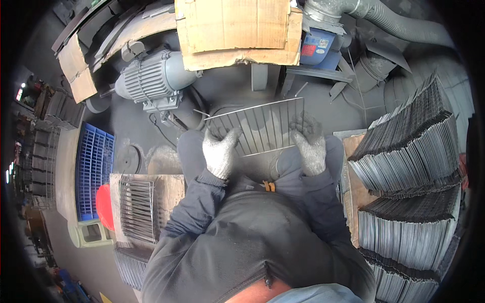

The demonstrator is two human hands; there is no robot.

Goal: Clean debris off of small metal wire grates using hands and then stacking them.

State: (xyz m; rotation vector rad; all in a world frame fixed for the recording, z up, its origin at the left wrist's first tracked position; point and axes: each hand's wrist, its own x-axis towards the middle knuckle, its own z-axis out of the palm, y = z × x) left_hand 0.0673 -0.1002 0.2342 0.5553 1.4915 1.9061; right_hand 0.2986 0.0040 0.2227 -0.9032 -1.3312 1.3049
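Note:
Between my two hands a rectangular metal wire rack (262, 127) with thin parallel bars is held up in front of my lap. My left hand (220, 151), in a grey-white work glove, grips its left end. Its right end is gripped by my right hand (309, 145), gloved the same way with darkened fingers. Short bent wire ends stick out past the rack's far corners. Both thumbs lie on the near side; some fingertips are hard to make out against the dark floor.
Tall stacks of similar racks (404, 154) stand on my right. A few racks (137, 209) lie on a board at my left, by a red stool top (104, 207) and a blue plastic crate (96, 169). Ahead are an electric motor (151, 78), cardboard (235, 30) and a duct hose (404, 25).

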